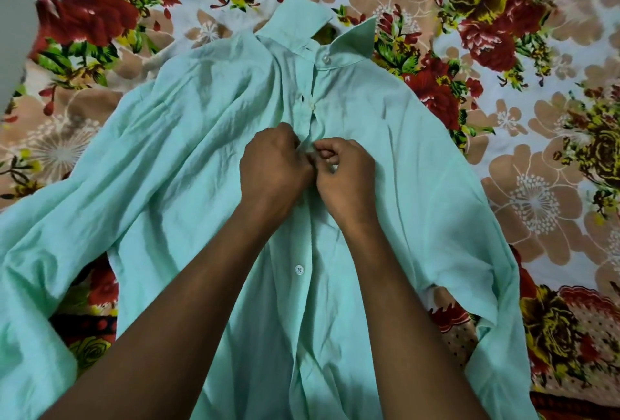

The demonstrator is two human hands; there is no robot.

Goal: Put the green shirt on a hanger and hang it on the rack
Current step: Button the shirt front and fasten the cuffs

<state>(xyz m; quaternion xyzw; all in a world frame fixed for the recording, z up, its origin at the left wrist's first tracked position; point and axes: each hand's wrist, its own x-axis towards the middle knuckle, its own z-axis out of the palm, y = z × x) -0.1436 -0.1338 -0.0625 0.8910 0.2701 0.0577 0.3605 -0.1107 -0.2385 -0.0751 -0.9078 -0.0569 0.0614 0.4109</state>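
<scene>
Green shirt (208, 158): thin matt cloth, creased; glossy plastic buttons (299, 269). Floral bedsheet (503, 117): matt cloth.

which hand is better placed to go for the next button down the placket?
Left, probably. The white button sits below both hands, on the left hand's side of the green shirt's placket, beside that forearm. The right hand is pinching fabric at the placket and would have to cross over.

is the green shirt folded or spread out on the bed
Spread out: the green shirt lies flat, front up, on the floral bedsheet, sleeves out to both sides.
</scene>
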